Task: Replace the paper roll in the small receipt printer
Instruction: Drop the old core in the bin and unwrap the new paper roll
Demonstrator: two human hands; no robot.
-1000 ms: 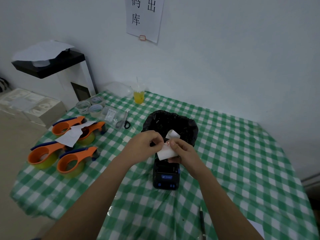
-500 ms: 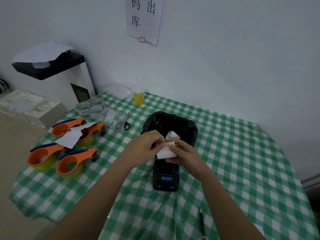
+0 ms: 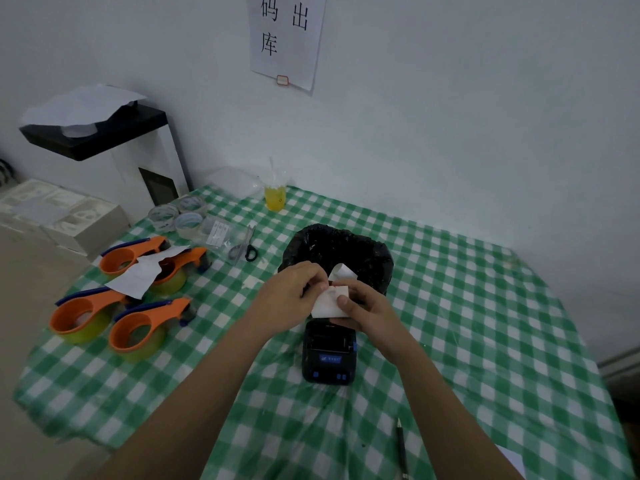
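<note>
**Both hands on the paper above the printer**

We held the white paper roll (image 3: 329,301) between both hands, just above the far end of the small black receipt printer (image 3: 328,353), which lay on the green-checked worktop (image 3: 467,323) directly beneath our hands. Our right hand (image 3: 367,311) was closed around the roll from the right, thumb pressed flat on its face. Our left hand (image 3: 294,294) was pinched shut on the paper's upper left edge, fingertips meeting it beside a loose curl of paper (image 3: 341,271) that stood up past our knuckles. Whether the printer's lid was open we could not tell; our hands covered that end.

Just beyond our hands stood a bin lined with a black bag (image 3: 337,247). Well to the left of our left hand lay four orange tape dispensers (image 3: 145,327), a sheet of white paper across two of them, with scissors (image 3: 246,249) farther off. A pen (image 3: 401,445) lay near our right forearm.
</note>
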